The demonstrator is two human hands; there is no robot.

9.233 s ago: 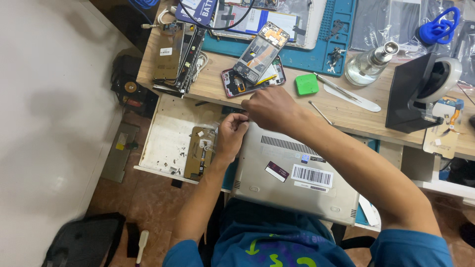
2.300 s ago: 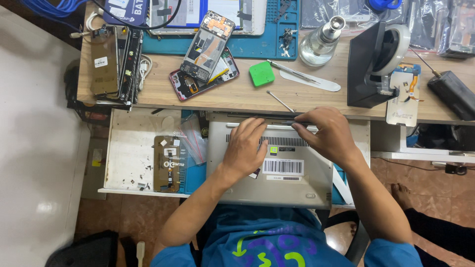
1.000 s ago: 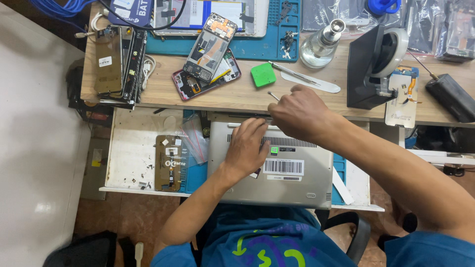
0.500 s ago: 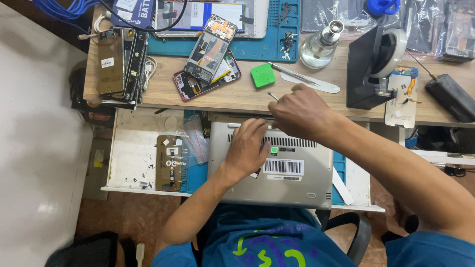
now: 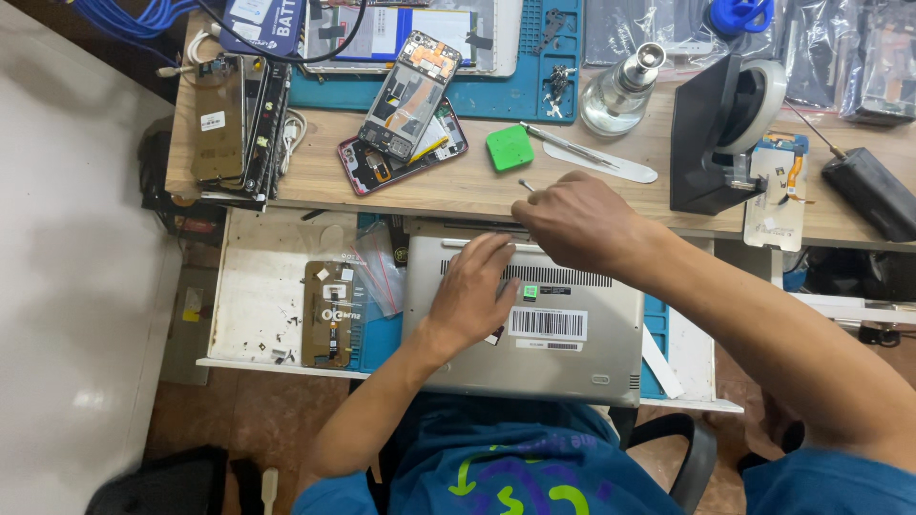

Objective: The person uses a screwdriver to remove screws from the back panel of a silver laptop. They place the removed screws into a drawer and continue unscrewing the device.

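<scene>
Left hand [image 5: 472, 296] flat, fingers spread, on upturned laptop [image 5: 534, 324]; right hand [image 5: 577, 221] pinching screwdriver [image 5: 527, 185] above it — a slipped tip could gouge the laptop.

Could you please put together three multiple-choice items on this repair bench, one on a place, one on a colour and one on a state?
1. Where does the left hand rest?
A. on the upturned silver laptop
B. on the glass bottle
C. on the black stand

2. What colour is the small square pad on the wooden desk?
A. red
B. green
C. yellow

3. How does the right hand stand?
A. flat and open on the desk
B. fingers pinched on a thin tool
C. gripping the bottle

Answers: 1 A, the palm lies on the laptop's underside. 2 B, it is bright green. 3 B, a thin tip sticks out of the closed fingers.
</scene>
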